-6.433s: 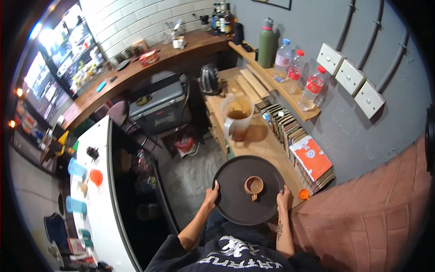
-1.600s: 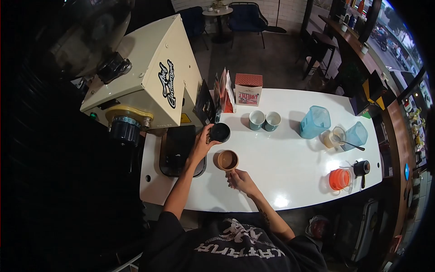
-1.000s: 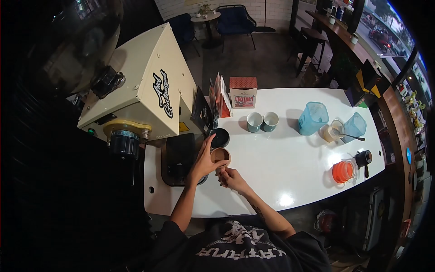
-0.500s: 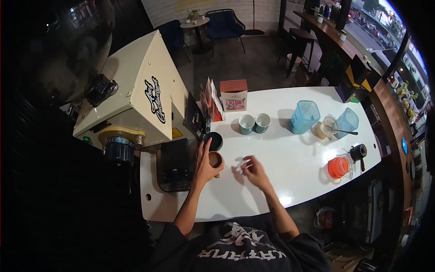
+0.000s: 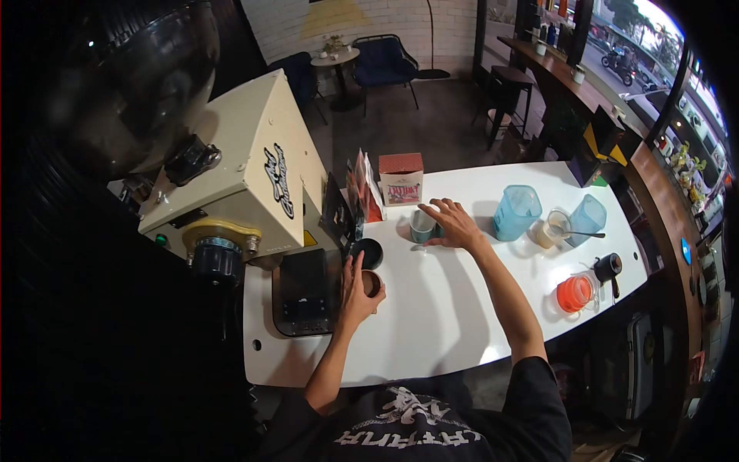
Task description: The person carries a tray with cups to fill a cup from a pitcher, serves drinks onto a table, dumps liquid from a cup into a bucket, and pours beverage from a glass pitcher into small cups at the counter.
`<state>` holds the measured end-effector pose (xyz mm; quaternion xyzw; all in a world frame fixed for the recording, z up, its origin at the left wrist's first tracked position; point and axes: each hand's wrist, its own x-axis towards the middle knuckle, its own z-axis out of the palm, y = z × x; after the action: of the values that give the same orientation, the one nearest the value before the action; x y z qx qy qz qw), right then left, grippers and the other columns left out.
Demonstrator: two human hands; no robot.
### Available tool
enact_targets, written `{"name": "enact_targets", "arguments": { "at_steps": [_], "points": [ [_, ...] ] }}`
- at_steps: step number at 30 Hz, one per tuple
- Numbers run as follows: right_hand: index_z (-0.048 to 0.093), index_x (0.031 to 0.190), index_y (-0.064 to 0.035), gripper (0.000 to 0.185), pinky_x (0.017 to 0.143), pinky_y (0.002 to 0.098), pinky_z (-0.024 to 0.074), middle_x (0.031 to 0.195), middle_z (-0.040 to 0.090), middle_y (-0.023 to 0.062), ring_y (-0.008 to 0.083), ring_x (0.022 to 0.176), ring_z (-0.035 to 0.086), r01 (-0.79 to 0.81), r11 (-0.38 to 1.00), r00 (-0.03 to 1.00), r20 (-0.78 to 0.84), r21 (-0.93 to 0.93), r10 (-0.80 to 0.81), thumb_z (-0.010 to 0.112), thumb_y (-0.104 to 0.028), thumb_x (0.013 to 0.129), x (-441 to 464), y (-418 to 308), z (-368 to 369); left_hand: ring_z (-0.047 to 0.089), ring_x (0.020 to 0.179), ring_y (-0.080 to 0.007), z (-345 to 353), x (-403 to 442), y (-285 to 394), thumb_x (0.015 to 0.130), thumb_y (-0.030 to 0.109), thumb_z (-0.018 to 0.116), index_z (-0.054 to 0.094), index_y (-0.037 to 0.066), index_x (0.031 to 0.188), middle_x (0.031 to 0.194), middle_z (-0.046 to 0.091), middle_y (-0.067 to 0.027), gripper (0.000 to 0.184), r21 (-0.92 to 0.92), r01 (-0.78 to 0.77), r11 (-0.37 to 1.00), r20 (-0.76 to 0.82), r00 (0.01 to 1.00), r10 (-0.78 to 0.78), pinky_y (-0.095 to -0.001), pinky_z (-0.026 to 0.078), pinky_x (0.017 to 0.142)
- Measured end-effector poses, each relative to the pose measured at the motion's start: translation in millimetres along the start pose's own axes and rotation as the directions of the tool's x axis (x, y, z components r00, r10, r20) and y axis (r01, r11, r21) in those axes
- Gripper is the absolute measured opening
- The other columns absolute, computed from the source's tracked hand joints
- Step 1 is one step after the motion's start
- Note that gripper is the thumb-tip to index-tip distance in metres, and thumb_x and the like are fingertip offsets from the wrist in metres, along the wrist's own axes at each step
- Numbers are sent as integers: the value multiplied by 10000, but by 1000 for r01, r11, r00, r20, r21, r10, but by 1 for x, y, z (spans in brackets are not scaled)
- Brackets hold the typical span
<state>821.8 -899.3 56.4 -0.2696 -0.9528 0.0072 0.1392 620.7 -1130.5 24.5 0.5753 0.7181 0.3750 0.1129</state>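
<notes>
My left hand (image 5: pixel 356 299) is wrapped round the brown cup (image 5: pixel 371 284), which stands on the white table (image 5: pixel 431 323) beside the black scale (image 5: pixel 302 289). Just behind the brown cup is a round black cup (image 5: pixel 366 253), close to my left fingertips. My right hand (image 5: pixel 456 227) reaches over two grey-green cups, fingers spread and curved. The left one of the pair (image 5: pixel 423 225) shows between thumb and fingers; the other (image 5: pixel 439 231) is mostly hidden under the hand. Whether my fingers touch them I cannot tell.
A cream grinder (image 5: pixel 254 169) looms at the left. Coffee bags (image 5: pixel 364 189) and a red-topped box (image 5: pixel 401 179) stand at the back. To the right are blue pitchers (image 5: pixel 517 213), a glass with a spoon (image 5: pixel 553 229), an orange-red vessel (image 5: pixel 573 294) and a portafilter (image 5: pixel 607 267).
My right hand has moved from the table's middle, away from me, to the grey-green cups. Earlier it let go of the brown cup's handle. My left hand stays round that cup beside the black one.
</notes>
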Motion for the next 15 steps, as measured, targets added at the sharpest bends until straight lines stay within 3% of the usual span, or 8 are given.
{"name": "enact_targets", "arguments": {
  "at_steps": [1, 3, 4, 7, 8, 15],
  "points": [
    [359, 1401, -220, 923, 965, 474, 390, 1320, 459, 159, 376, 1181, 463, 10, 1000, 1000, -8, -1, -10, 774, -516, 632, 5, 2, 1, 309, 1287, -456, 2, -1, -1, 691, 217, 745, 247, 126, 1438, 1409, 253, -292, 903, 5, -1, 1000, -11, 1000, 1, -510, 326, 1032],
    [356, 1404, -226, 935, 917, 463, 425, 1313, 478, 151, 364, 1103, 534, -31, 997, 980, 199, 66, 17, 734, -601, 635, 13, 5, 2, 305, 1285, -466, 6, -2, -3, 696, 214, 742, 250, 116, 1436, 1409, 251, -297, 894, 4, -16, 1000, -30, 999, 16, -515, 322, 1031],
    [369, 1395, -228, 924, 881, 447, 444, 1277, 518, 141, 351, 1032, 582, 27, 1000, 987, 157, 16, -29, 679, -672, 647, 15, 7, 7, 301, 1284, -471, 6, -3, -4, 698, 205, 741, 248, 112, 1436, 1410, 244, -300, 893, -5, -16, 1000, -31, 999, 16, -518, 318, 1033],
    [381, 1386, -229, 896, 876, 441, 445, 1247, 544, 136, 350, 1009, 595, 49, 999, 984, 170, 10, -50, 644, -694, 667, 19, 10, 19, 301, 1285, -467, 7, -3, -4, 694, 207, 746, 247, 107, 1436, 1412, 239, -299, 899, -36, -5, 999, -35, 999, 4, -517, 317, 1034],
    [434, 1348, -206, 846, 832, 425, 467, 1160, 598, 123, 340, 950, 618, 89, 996, 992, 86, -11, -88, 625, -695, 684, 19, 11, 24, 301, 1285, -467, 7, -3, -4, 694, 207, 746, 247, 107, 1436, 1412, 239, -299, 899, -38, -5, 999, -39, 999, 4, -517, 317, 1034],
    [532, 1248, -140, 739, 757, 396, 503, 1007, 649, 115, 329, 864, 638, 133, 991, 991, -11, 37, -132, 653, -625, 703, 20, 17, 34, 283, 1301, -459, 7, -3, -5, 698, 222, 752, 240, 104, 1437, 1419, 227, -298, 907, -14, 11, 1000, -18, 1000, -11, -506, 302, 1049]
  ]
}}
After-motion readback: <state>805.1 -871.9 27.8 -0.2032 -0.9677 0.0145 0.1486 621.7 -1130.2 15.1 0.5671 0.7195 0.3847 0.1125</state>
